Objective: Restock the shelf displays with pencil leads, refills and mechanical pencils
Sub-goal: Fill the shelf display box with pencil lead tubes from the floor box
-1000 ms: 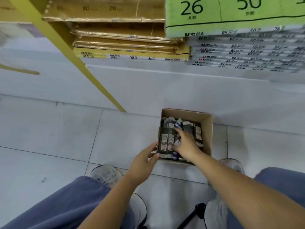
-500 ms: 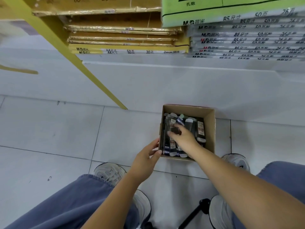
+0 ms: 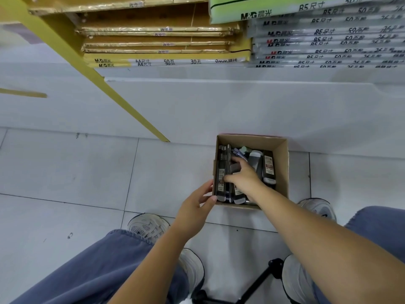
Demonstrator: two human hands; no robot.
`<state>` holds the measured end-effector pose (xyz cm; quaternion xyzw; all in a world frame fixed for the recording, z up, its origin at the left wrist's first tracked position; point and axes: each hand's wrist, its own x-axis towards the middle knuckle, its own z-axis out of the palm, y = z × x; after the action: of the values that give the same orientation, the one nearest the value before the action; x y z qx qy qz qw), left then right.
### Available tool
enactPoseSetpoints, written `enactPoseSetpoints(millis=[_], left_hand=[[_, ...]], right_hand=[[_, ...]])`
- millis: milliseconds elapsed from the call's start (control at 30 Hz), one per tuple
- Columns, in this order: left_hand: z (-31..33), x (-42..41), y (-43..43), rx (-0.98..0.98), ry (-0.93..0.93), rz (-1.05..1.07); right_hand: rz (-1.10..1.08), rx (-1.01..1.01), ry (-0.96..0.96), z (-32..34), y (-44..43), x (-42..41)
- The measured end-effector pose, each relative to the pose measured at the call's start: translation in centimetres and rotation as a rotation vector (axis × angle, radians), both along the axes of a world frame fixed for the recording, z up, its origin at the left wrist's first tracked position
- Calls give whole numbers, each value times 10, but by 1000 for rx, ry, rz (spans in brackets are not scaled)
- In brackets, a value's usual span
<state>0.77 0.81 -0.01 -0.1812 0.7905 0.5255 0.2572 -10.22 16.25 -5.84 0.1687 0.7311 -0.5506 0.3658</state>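
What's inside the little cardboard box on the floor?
The box holds dark packs with white labels, lying side by side. The right hand reaches in and covers the middle ones. Anything underneath is hidden.

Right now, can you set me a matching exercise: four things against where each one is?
Things:
1. left hand
2. right hand
3. box
4. yellow packs

Places:
A. on the floor, below the shelf
B. stacked on the shelf, upper left of the view
C. inside the box, among the cases
D. outside the box, touching its near left corner

Pairs: 1-D; 2-C; 3-A; 4-B
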Motion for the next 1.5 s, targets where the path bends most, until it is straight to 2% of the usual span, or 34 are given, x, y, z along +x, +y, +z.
enactPoseSetpoints(millis=[367, 667, 1000, 1167, 1300, 1400, 1500], left_hand=[[-2, 1, 0, 13, -4, 16], [-4, 1, -2, 21, -10, 19], [-1, 0, 1, 27, -20, 32], [3, -6, 3, -8, -8, 26], [24, -14, 8, -153, 97, 98], [53, -25, 9, -68, 179, 77], [89, -31, 12, 185, 178, 21]], right_hand=[[-32, -36, -32, 2, 12, -1], [43, -14, -82, -2, 11, 3], [-32, -26, -69, 2, 26, -1], [-79, -79, -12, 18, 36, -2], [-54, -129, 45, 46, 44, -2], [-33, -200, 101, 82, 43, -1], [-9, -307, 149, 125, 38, 4]])
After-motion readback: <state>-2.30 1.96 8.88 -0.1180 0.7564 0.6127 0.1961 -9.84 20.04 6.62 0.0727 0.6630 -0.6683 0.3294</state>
